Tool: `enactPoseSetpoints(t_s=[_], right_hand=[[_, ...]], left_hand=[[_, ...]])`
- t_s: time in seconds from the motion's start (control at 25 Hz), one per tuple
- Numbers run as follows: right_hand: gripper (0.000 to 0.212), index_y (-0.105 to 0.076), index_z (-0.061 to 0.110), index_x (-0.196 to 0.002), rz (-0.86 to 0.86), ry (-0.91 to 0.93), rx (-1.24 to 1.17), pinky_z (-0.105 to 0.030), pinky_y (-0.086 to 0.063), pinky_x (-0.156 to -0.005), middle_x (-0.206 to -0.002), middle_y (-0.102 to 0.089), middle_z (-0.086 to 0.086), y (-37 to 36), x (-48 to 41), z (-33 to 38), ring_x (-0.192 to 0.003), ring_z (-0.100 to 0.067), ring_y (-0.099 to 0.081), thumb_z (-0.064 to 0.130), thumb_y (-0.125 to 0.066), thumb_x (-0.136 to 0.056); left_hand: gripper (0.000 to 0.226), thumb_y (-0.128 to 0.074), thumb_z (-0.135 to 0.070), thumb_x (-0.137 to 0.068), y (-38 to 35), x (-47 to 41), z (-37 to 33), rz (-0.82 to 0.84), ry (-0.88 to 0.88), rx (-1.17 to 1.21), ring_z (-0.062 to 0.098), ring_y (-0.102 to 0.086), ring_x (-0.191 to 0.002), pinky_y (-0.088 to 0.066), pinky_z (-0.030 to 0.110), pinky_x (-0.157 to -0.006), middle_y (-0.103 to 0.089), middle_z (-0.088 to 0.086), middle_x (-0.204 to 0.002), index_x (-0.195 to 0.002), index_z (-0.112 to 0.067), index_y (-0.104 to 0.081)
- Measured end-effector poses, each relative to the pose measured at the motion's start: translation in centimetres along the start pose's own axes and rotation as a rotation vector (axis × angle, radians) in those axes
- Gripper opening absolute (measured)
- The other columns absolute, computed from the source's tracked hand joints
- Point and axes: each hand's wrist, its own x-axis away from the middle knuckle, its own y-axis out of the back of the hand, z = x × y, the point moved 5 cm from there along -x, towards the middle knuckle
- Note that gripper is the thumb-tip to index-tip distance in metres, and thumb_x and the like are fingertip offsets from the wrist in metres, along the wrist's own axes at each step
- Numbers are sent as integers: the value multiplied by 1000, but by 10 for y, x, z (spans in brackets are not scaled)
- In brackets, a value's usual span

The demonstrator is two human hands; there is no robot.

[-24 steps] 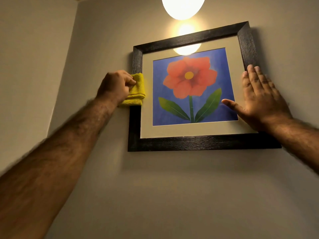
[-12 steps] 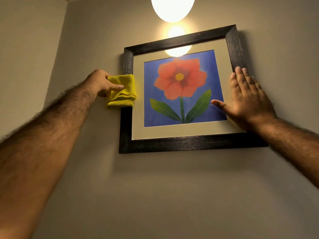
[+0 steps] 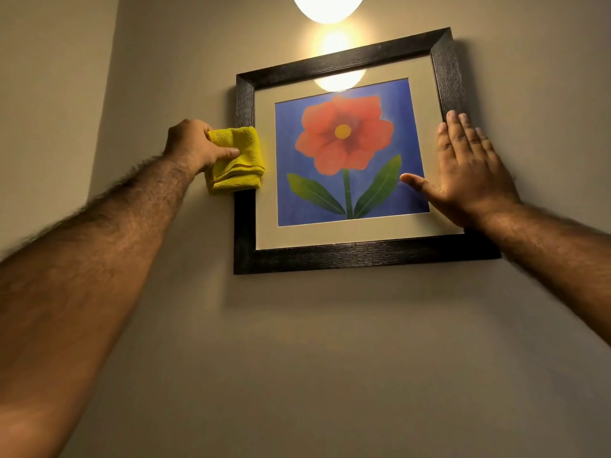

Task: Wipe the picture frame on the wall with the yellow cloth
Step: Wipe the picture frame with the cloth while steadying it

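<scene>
Yellow cloth [image 3: 236, 159], folded, clamped in your left hand [image 3: 195, 145], pressed on left rail of black picture frame [image 3: 244, 223] on wall. Your right hand [image 3: 469, 170] flat, fingers spread, against right rail.

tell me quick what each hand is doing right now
Left hand: closed on the folded yellow cloth, pressed to the picture frame at its left side.
Right hand: open, flat against the frame's right side, holding nothing.

Dim warm room, lamp [image 3: 328, 6] overhead w/ glare on picture frame [image 3: 347, 256] glass, wide-angle edge stretch.
</scene>
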Motion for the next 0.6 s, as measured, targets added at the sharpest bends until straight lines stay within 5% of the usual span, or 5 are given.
enactPoseSetpoints(t_s=[0.24, 0.4, 0.6], right_hand=[[105, -17, 0, -160, -45, 45, -79, -46, -10, -129, -170, -12, -20, 31, -5, 36, -159, -32, -11, 79, -23, -90], [86, -36, 4, -155, 42, 203, -579, -45, -35, -121, -160, -42, -16, 50, -7, 125, -148, -29, -40, 61, -53, -94], [78, -53, 5, -140, 457, -251, -1339, -46, -51, -108, -142, -60, -17, 35, -7, 219, -130, -31, -59, 57, -69, -86]], left_hand=[[51, -87, -47, -70, 6, 16, 5, -51, 6, 66, 23, -61, -86, -48, 35, -73, -73, 12, -103, -100, -10, -69], [54, -89, -42, -67, 19, 29, 12, -21, 38, 289, 29, -71, -100, -61, 45, -87, -75, 14, -108, -107, -10, -72], [39, -88, -27, -72, 40, 52, 17, 125, 63, 552, 23, -73, -102, -63, 40, -78, -74, 5, -106, -105, -17, -69]])
